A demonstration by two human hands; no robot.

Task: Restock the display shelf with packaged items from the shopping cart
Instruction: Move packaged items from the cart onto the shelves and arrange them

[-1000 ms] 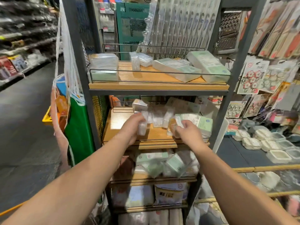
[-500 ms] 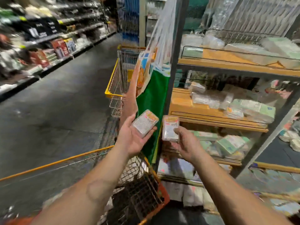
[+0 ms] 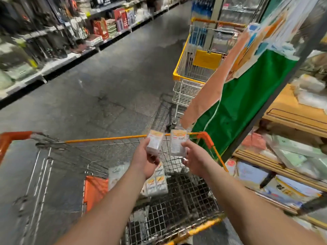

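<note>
Two packets held over the cart (image 3: 113,138).
One packet (image 3: 154,142) is gripped by the left hand (image 3: 147,160), another packet (image 3: 177,142) by the right hand (image 3: 193,160); the shelf (image 3: 293,119) stands at right.

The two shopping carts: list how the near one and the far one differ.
The near cart has orange corners and handle; the far cart has a yellow rim. The near cart holds packets on its mesh floor; what the far cart holds cannot be told. The left hand and right hand each hold a packet above the near cart; none is near the far cart. Both are wire-mesh.
</note>
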